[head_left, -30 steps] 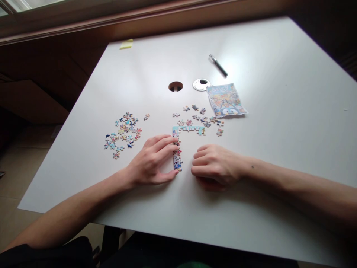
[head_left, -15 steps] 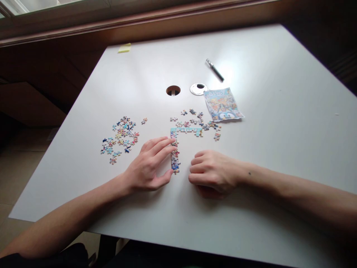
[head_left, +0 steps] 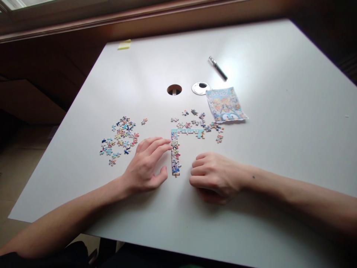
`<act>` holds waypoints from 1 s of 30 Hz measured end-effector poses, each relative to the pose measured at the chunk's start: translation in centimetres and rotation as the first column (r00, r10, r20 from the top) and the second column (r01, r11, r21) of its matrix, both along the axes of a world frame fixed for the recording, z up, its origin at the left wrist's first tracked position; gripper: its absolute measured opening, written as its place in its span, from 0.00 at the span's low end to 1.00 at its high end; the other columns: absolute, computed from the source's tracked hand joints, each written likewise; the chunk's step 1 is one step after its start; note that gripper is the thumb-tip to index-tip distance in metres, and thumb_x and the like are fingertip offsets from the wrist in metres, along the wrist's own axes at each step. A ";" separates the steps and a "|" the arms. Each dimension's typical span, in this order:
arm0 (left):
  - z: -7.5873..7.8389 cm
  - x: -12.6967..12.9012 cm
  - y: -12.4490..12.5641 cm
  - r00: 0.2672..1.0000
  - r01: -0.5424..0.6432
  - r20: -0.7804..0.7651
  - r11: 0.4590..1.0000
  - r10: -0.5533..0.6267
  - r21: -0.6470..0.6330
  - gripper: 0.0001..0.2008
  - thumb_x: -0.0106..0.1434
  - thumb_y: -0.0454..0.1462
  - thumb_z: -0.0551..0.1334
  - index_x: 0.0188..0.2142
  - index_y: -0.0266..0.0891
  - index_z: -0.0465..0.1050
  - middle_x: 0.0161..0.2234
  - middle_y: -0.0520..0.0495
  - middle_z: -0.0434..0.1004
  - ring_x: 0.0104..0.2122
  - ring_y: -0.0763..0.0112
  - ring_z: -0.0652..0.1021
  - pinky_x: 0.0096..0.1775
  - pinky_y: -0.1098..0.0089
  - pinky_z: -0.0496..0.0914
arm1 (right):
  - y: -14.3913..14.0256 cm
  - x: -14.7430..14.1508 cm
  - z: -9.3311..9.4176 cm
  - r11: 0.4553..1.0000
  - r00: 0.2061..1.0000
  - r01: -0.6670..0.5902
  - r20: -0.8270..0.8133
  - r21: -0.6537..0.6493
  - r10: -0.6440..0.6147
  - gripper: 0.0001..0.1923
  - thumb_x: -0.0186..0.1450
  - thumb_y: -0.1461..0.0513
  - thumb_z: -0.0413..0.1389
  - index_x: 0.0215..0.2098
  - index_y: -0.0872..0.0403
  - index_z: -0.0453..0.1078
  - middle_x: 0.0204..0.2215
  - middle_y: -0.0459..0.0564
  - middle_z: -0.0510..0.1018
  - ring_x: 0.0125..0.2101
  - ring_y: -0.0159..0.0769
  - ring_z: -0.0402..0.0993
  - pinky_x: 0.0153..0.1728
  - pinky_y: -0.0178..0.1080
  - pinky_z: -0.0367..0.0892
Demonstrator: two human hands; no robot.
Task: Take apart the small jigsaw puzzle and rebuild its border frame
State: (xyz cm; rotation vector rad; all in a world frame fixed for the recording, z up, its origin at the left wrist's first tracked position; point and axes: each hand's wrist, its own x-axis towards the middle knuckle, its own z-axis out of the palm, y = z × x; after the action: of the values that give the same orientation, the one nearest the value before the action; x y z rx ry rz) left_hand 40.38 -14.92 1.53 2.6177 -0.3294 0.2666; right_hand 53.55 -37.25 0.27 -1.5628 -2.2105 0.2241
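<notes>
An L-shaped joined run of jigsaw pieces lies on the white table: a short top row and a longer left column. My left hand rests flat just left of the column, fingers spread, fingertips near its upper part, thumb a little off its lower end. To the right of the column sits my right hand, fingers curled under; whether it holds a piece is hidden. Loose pieces lie scattered above the top row.
A larger heap of loose pieces lies to the left. A printed picture sheet, a pen, a round metal cap and a cable hole sit further back. A yellow sticky note is at the far corner.
My left hand has drawn back slightly to the left, and its thumb has come off the column's lower end. My right hand has stayed put.
</notes>
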 end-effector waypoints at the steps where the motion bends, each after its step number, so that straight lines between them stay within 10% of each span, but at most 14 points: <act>1: 0.0 0.0 0.0 1.000 -0.010 -0.001 1.000 0.010 -0.007 0.25 0.57 0.31 0.59 0.55 0.40 0.66 0.58 0.42 0.70 0.60 0.53 0.67 0.62 0.51 0.60 | 0.0 0.0 0.0 1.000 1.000 0.001 -0.001 -0.001 -0.001 0.09 0.61 0.63 0.51 0.24 0.51 0.56 0.21 0.44 0.69 0.20 0.32 0.56 0.27 0.39 0.51; 21: 0.0 0.2 0.1 0.999 -0.039 -0.012 0.998 0.038 -0.049 0.14 0.64 0.30 0.57 0.48 0.41 0.71 0.54 0.43 0.74 0.56 0.58 0.71 0.59 0.54 0.63 | -0.1 0.3 0.1 1.000 0.993 0.007 -0.117 0.002 -0.006 0.10 0.60 0.63 0.50 0.25 0.50 0.51 0.20 0.44 0.67 0.21 0.33 0.56 0.27 0.39 0.53; 30: -0.4 0.0 0.0 0.992 0.112 -0.069 0.979 -0.102 0.172 0.30 0.63 0.46 0.62 0.62 0.41 0.64 0.68 0.41 0.56 0.68 0.47 0.56 0.66 0.47 0.47 | -0.1 0.3 0.1 1.000 0.991 0.000 -0.137 -0.014 -0.002 0.09 0.58 0.63 0.51 0.25 0.50 0.52 0.20 0.44 0.69 0.22 0.33 0.60 0.28 0.40 0.54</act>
State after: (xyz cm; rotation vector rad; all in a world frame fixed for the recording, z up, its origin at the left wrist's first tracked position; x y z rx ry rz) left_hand 40.42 -14.96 1.16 2.7623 -0.4918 0.1275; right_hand 53.85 -37.35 0.34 -1.5089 -2.1067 0.3372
